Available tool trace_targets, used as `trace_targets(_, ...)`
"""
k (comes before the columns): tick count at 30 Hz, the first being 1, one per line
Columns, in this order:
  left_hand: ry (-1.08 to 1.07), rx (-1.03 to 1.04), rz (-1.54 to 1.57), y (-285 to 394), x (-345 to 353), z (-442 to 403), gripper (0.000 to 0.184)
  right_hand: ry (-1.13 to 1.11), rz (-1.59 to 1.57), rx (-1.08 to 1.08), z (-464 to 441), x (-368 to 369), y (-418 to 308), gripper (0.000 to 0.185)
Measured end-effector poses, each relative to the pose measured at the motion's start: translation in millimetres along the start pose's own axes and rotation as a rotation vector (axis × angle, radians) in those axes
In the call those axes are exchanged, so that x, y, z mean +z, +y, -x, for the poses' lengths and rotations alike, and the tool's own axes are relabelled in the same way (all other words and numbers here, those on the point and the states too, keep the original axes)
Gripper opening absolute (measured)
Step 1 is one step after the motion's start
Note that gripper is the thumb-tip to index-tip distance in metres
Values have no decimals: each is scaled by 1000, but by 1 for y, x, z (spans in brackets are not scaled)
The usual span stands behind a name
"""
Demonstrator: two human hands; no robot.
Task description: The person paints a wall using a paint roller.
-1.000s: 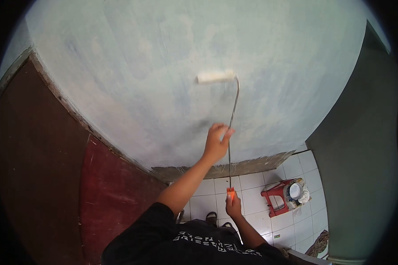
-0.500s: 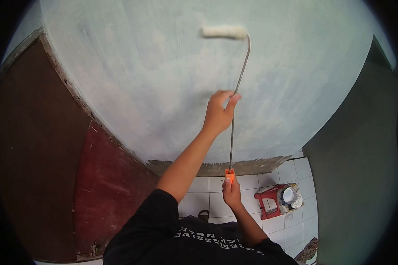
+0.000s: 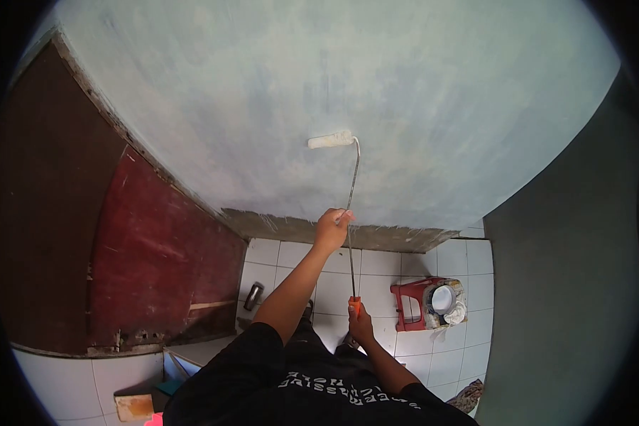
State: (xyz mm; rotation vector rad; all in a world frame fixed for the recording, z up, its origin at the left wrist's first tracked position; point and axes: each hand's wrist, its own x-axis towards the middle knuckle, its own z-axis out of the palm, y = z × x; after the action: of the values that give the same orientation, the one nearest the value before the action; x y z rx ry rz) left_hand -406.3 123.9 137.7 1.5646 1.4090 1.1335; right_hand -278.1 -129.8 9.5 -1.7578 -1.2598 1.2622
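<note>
A white paint roller (image 3: 330, 140) rests against the pale, patchy blue-green wall (image 3: 263, 85). Its long thin metal rod runs down to an orange handle (image 3: 355, 304). Around that handle, low in front of the body, my right hand (image 3: 361, 324) is closed. Higher up, my left hand (image 3: 331, 228) has its thumb and fingers round the middle of the rod. Below the painted part, the wall's bottom strip (image 3: 298, 228) is bare and grey-brown.
A red stool (image 3: 408, 305) on the white tiled floor bears a bucket (image 3: 443, 299) and a whitish cloth. A red and brown door panel (image 3: 156, 248) stands left, a dark grey surface (image 3: 561, 248) right. A dark cylinder (image 3: 253, 296) lies near the door.
The roller first went up the wall, then came down, both hands moving with it. The view has shifted, showing more floor at the lower left.
</note>
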Motion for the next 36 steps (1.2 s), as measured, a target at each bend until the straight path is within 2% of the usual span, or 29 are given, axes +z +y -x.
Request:
trace_targets(2, -20, -35, -73, -14, 7, 2, 25, -17, 11, 30, -7, 10, 17, 45)
trace_targets(4, -44, -87, -146, -29, 7, 6, 26, -5, -58, -30, -8, 28, 28, 39)
trace_targets(6, 15, 26, -195, -46, 5, 12, 28, -43, -34, -8, -2, 48, 38, 39)
trace_targets(8, 6, -13, -239, -64, 3, 22, 28, -80, -155, 54, 3, 69, 47, 41)
trace_targets(10, -88, -212, -322, -78, 1, 27, 29, -95, -171, 90, 15, 87, 56, 43)
trace_targets(12, -147, -297, -343, -103, 2, 32, 30, -156, -300, 95, 34, 101, 67, 46)
trace_targets(14, -211, -376, -365, -129, 7, 41, 31, -103, -269, 53, 48, 113, 73, 45)
trace_targets(16, -166, -451, -366, -150, 12, 50, 32, -184, -335, 298, 61, 103, 37, 43)
trace_targets(18, -149, -493, -277, -178, 19, 57, 33, -193, -334, 402, 67, 103, 20, 42)
trace_targets(22, -106, -531, 25, -201, 30, 58, 37, -130, -265, 387, 70, 113, 16, 43)
trace_targets(26, -109, -533, 57, -182, 20, 55, 37, -85, -249, 312, 75, 125, 27, 42)
trace_targets(29, -108, -610, 174, -130, 1, 51, 38, 9, -190, 95, 83, 130, 18, 39)
trace_targets(31, -28, -459, 174, -101, -11, 46, 37, 55, -200, 43, 84, 124, -21, 34)
trace_targets(32, -27, -458, 170, -87, -16, 45, 37, 54, -204, 42, 82, 126, -25, 34)
trace_targets(34, 30, -309, 184, -69, -23, 39, 36, 18, -263, 53, 77, 130, -29, 33)
trace_targets(36, 43, -273, 155, -90, -18, 39, 36, 16, -260, 76, 74, 137, -19, 33)
